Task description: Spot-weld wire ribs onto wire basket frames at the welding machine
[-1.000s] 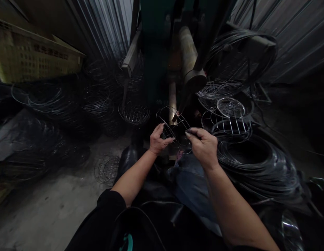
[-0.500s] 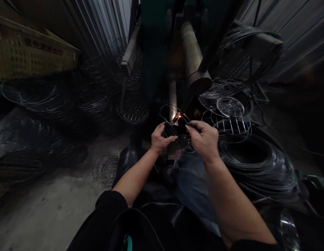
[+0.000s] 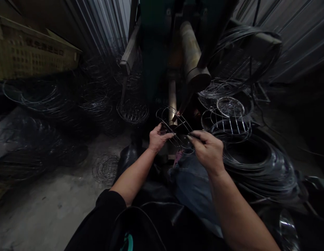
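Between my hands is a round wire rack (image 3: 181, 123), tilted at the electrodes of a spot welder (image 3: 172, 101). My left hand (image 3: 157, 139) grips its left side with thumb and fingers. My right hand (image 3: 207, 148) pinches the wire at its right side, fingertips pressed together. A faint reddish glow shows where the welder's slanted upper tip meets the wire by the lower copper-coloured rod. The thick upper cylinder (image 3: 191, 48) of the machine stands above and behind the rack. Dim light hides the exact grip of my fingertips.
Right of my hand lies a big wire coil (image 3: 261, 170), with a wire basket frame (image 3: 230, 115) on top. Stacked wire racks (image 3: 96, 104) fill the left side, near a yellow crate (image 3: 33, 52). Another wire piece (image 3: 106, 169) lies on the concrete floor (image 3: 57, 209).
The bright orange sparks at the welding tip have died to a faint glow. My right hand has moved slightly right and down, and the rack has turned a little.
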{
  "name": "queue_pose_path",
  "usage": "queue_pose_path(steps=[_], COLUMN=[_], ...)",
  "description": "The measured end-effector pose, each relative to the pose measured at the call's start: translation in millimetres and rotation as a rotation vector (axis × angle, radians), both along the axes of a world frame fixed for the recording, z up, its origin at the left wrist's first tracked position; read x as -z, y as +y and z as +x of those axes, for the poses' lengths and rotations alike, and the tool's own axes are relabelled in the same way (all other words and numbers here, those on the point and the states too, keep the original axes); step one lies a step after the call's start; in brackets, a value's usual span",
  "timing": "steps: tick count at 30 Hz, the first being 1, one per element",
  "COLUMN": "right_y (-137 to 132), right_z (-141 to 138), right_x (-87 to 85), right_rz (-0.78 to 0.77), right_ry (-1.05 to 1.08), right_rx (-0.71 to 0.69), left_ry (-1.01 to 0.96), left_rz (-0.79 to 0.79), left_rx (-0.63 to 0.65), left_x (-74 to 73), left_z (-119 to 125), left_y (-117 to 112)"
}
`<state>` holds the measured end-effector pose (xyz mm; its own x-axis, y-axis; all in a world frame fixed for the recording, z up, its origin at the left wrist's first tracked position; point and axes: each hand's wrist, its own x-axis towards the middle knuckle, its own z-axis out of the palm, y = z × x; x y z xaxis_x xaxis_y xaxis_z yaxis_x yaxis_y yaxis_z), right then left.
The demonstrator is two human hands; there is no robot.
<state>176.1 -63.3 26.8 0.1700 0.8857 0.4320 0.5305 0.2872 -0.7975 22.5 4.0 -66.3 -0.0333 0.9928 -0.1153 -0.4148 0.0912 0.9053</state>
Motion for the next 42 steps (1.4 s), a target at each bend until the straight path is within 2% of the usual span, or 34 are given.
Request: queue_pose_path(steps=[3,6,12,16,20,24,28,32,38,42], right_y=[16,28,34,14,-19,-31,-13,13,38,44], right_z=[-5,-6,-7,2,18,18,4,-6,-13,-14], right_x=[-10.1,-12.5,-15.8,-10.9,8.4,15.9,0.7,-14.2,-23.6,-25.6], right_rz=[0.001,-0.029,-0.056,-0.027,-0.106,-0.142,-0.075,-0.078,-0.149,-0.194], right_ry=[-0.012,-0.037,-0.042,-0.025,0.052,0.099,0.018,-0.035,-0.073,-0.084], right_rx=[-0.02,-0.023,-0.003,0.005,0.089,0.013,-0.024,-0.054,-0.032,-0.013], left_ry=[-0.043,-0.032,-0.03,-0.095,-0.092,-0.065,-0.061,-0.068,-0.052,-0.057], left_rz=[-0.041,-0.042,-0.051,-0.042,-0.056,-0.08,-0.215,-0.297,-0.344,-0.403], left_rx=[0.017,0.005,0.015,0.019,0.034,0.047,0.07,0.069,0.044,0.045], left_x=[-5.0,-6.4,-6.0,-6.7,-10.1,-12.3,-10.5,-8.3,-10.0,-11.3], left_z=[-1,-1,3,6,4,-2,-8,-11,-10,-6], left_y=[5,9,8,3,0,-2,2,10,19,15])
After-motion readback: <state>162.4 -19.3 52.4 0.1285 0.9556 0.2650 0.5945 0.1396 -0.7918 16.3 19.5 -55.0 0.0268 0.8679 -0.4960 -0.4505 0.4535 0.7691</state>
